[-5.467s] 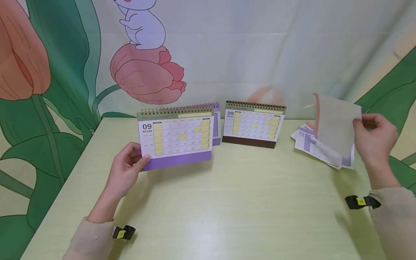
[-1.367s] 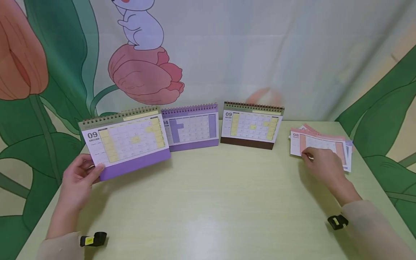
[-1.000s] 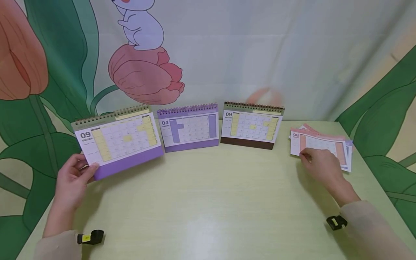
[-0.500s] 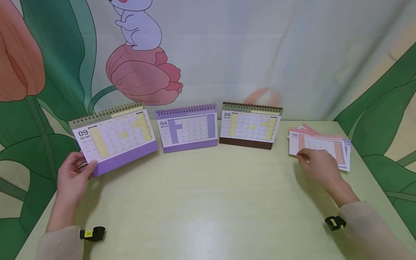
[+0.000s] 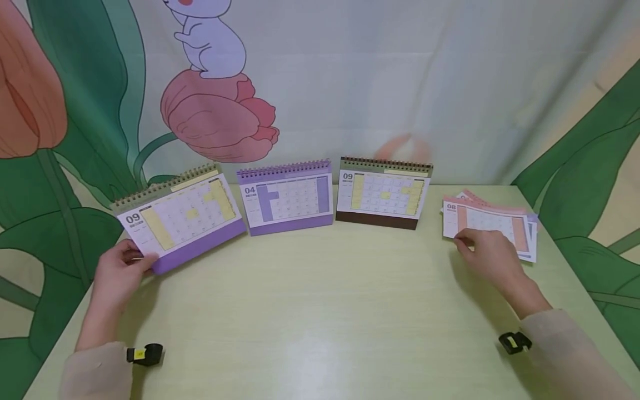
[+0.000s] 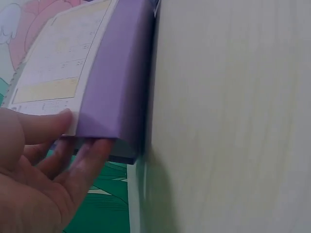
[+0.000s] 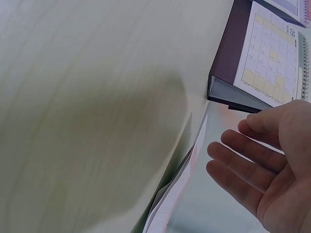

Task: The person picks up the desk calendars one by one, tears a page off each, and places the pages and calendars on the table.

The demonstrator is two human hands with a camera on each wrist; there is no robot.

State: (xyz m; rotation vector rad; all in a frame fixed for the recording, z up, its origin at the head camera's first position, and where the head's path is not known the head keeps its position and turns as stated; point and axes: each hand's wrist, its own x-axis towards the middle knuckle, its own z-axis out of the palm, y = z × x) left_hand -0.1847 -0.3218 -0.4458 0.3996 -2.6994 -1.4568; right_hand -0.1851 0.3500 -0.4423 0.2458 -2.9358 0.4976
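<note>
My left hand point(image 5: 120, 272) grips the lower left corner of a spiral desk calendar point(image 5: 190, 211) with a purple base, turned to page 09. In the left wrist view the thumb lies over the page of this calendar point(image 6: 104, 87), and the other fingers are behind and below. The calendar stands slanted at the table's left; whether its base fully touches the table I cannot tell. At the right, my right hand point(image 5: 492, 255) hovers by a pile of loose calendar pages point(image 5: 452, 219), a pink 08 sheet on top. The right wrist view shows its loosely bent fingers point(image 7: 243, 165) holding nothing.
A second purple desk calendar point(image 5: 290, 200), on page 04, stands at the back of the table point(image 5: 320, 311). To its right is a brown-based calendar point(image 5: 382, 194) on page 09. Behind them hangs a printed curtain point(image 5: 340, 83) with tulips and a white animal.
The left hand has carried the purple 09 calendar leftward, uncovering the 04 calendar, and lowered it slightly. The right hand has let go of a sheet, and the 08 page now tops the pile.
</note>
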